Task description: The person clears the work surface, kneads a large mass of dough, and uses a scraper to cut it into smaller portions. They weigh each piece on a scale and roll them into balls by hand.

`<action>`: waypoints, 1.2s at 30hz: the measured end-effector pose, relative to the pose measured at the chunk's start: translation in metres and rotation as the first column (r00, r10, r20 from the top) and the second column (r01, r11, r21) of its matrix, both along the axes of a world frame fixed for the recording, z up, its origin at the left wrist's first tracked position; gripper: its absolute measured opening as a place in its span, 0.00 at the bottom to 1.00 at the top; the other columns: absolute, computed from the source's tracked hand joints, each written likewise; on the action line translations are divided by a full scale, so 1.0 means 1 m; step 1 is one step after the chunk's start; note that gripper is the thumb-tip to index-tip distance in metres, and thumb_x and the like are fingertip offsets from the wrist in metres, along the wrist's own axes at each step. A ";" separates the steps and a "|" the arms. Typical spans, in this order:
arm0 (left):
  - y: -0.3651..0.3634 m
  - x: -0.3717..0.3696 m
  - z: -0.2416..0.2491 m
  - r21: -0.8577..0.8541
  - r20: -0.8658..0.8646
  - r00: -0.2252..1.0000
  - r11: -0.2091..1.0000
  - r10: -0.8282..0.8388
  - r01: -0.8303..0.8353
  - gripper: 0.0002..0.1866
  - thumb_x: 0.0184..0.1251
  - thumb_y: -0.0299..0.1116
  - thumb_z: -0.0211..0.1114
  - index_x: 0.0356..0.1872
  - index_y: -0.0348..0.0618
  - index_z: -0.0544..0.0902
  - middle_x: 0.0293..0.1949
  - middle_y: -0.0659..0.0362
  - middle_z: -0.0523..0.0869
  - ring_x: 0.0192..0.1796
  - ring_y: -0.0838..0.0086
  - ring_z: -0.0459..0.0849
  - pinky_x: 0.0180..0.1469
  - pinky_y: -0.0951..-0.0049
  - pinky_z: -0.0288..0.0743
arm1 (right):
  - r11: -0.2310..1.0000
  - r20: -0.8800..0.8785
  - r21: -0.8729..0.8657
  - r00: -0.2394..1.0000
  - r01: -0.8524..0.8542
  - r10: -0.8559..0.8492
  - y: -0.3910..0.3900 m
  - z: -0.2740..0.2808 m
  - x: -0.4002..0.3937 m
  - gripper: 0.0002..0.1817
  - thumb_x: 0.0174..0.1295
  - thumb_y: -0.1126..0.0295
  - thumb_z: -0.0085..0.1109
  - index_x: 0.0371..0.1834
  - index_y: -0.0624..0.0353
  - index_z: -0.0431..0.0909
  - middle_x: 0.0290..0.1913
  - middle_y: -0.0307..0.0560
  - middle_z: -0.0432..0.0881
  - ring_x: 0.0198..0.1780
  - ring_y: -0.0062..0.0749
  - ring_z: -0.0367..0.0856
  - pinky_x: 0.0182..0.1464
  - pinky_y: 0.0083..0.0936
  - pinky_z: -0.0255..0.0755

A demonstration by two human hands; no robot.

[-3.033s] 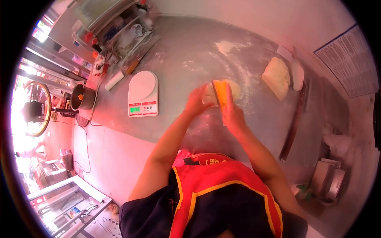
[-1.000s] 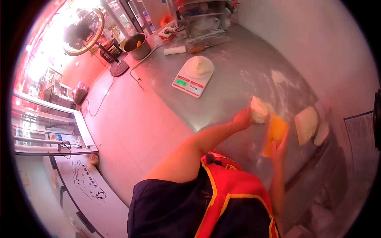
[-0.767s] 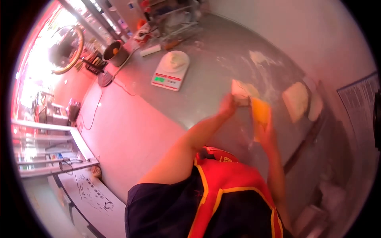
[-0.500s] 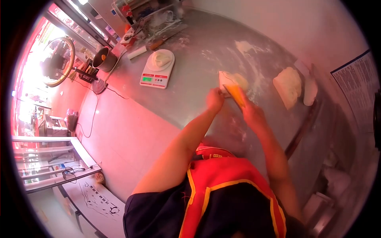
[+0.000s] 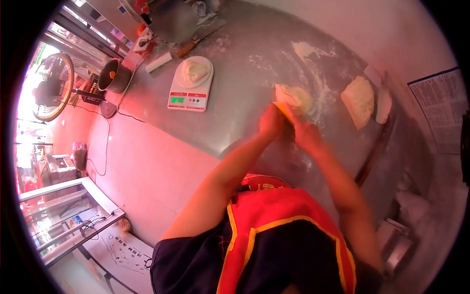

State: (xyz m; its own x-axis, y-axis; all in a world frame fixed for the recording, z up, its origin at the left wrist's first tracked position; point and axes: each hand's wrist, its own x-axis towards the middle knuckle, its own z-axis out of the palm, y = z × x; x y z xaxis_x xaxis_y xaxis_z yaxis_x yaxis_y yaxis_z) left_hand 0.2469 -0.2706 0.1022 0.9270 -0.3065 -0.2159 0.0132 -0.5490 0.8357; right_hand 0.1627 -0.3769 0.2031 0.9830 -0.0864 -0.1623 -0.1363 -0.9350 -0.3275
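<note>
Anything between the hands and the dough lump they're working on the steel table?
Nothing visible. The left hand and right hand are already at the dough lump, with the yellow scraper between them at its near edge. The scale and the other dough piece lie well apart on the table.

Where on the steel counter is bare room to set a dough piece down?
Bare steel lies between the white digital scale and the left hand. It is crowded around the dough lump and the far dough slab.

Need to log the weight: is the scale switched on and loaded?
On and loaded: the scale display glows green, a dough piece sits on its platform.
</note>
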 end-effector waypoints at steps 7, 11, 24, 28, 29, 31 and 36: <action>0.030 0.044 0.007 0.011 -0.035 0.986 0.986 -0.166 0.166 0.08 0.61 0.35 0.60 0.38 0.46 0.82 0.39 0.47 0.85 0.44 0.48 0.83 0.45 0.56 0.77 | 0.979 0.075 0.162 0.988 0.121 -0.135 -0.004 -0.007 -0.006 0.41 0.61 0.76 0.50 0.77 0.35 0.46 0.49 0.64 0.80 0.45 0.63 0.79 0.45 0.49 0.74; 0.100 0.133 0.042 0.033 0.298 0.954 0.999 -0.041 0.033 0.06 0.61 0.32 0.60 0.36 0.46 0.82 0.31 0.46 0.82 0.38 0.50 0.82 0.41 0.55 0.77 | 0.955 0.140 0.237 0.966 0.179 -0.215 0.021 0.015 -0.023 0.40 0.62 0.76 0.51 0.77 0.45 0.46 0.57 0.63 0.76 0.51 0.63 0.77 0.48 0.48 0.73; 0.204 0.269 0.055 0.585 0.534 0.659 0.794 -0.530 0.165 0.08 0.61 0.32 0.58 0.36 0.41 0.81 0.41 0.54 0.81 0.50 0.59 0.78 0.52 0.59 0.73 | 0.979 0.133 0.093 0.973 0.179 -0.190 0.034 -0.002 -0.014 0.38 0.60 0.78 0.55 0.75 0.51 0.53 0.59 0.58 0.76 0.50 0.57 0.79 0.47 0.42 0.75; 0.200 0.240 0.037 0.406 0.722 0.596 0.913 -0.352 0.047 0.10 0.60 0.39 0.64 0.34 0.43 0.81 0.40 0.53 0.80 0.49 0.57 0.75 0.57 0.57 0.66 | 0.980 0.148 0.085 0.971 0.178 -0.189 0.036 -0.002 -0.014 0.37 0.61 0.76 0.55 0.75 0.51 0.54 0.57 0.58 0.77 0.50 0.56 0.80 0.46 0.42 0.75; 0.198 0.238 0.034 0.386 0.747 0.582 0.922 -0.323 0.017 0.11 0.60 0.40 0.64 0.34 0.43 0.81 0.39 0.53 0.80 0.49 0.57 0.75 0.57 0.57 0.66 | 0.981 0.143 0.076 0.971 0.181 -0.190 0.037 -0.001 -0.013 0.37 0.61 0.76 0.55 0.75 0.51 0.54 0.57 0.58 0.77 0.49 0.56 0.80 0.46 0.42 0.75; 0.196 0.238 0.027 0.343 0.794 0.545 0.939 -0.270 -0.035 0.11 0.60 0.41 0.64 0.33 0.43 0.81 0.39 0.54 0.79 0.50 0.58 0.74 0.58 0.58 0.65 | 0.980 0.142 0.070 0.970 0.186 -0.195 0.039 -0.001 -0.012 0.36 0.62 0.75 0.54 0.75 0.50 0.53 0.56 0.58 0.78 0.49 0.56 0.80 0.46 0.42 0.75; 0.187 0.249 0.026 0.421 0.651 0.698 0.907 -0.299 -0.004 0.11 0.60 0.40 0.61 0.37 0.44 0.83 0.41 0.54 0.79 0.53 0.58 0.73 0.62 0.56 0.62 | 0.978 0.105 0.048 0.973 0.202 -0.207 0.038 0.004 -0.013 0.36 0.63 0.74 0.54 0.75 0.51 0.52 0.55 0.59 0.79 0.48 0.57 0.81 0.45 0.42 0.76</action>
State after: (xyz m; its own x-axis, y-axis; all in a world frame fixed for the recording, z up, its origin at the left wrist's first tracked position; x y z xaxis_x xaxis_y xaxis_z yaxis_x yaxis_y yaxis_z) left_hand 0.4960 -0.0832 0.1287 0.8027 -0.4915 0.3378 -0.5873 -0.7497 0.3050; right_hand 0.1494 -0.3390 0.2068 0.9570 -0.2833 -0.0624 -0.2850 -0.8779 -0.3849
